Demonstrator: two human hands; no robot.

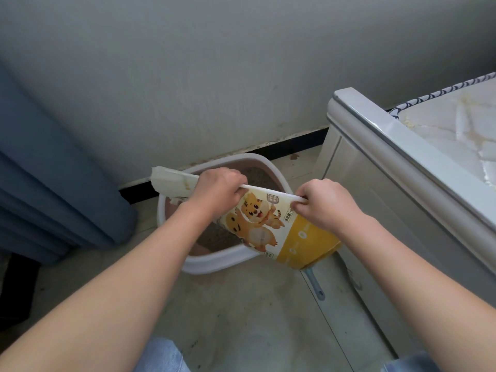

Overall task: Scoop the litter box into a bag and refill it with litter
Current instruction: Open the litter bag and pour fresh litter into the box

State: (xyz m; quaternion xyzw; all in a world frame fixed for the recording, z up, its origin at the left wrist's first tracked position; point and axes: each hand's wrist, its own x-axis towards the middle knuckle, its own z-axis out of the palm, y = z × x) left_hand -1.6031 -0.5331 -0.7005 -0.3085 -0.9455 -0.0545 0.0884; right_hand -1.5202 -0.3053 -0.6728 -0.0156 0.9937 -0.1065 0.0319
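A white and yellow litter bag (271, 229) with cartoon tigers hangs over the litter box (214, 263), a white-rimmed tub with a pinkish inside and grey-brown litter. My left hand (217, 190) grips the bag's top edge at the left. My right hand (324, 204) pinches the same edge at the right. A white flap of the bag top (171, 181) sticks out left of my left hand. The grey handle of a scoop (314, 283) shows on the floor below the bag; its head is hidden.
The box sits against a grey wall with a black skirting (292, 143). A blue curtain (53, 189) hangs at the left. A white bed frame (389, 167) with a mattress stands close on the right. My knees in jeans (161, 355) are at the bottom edge.
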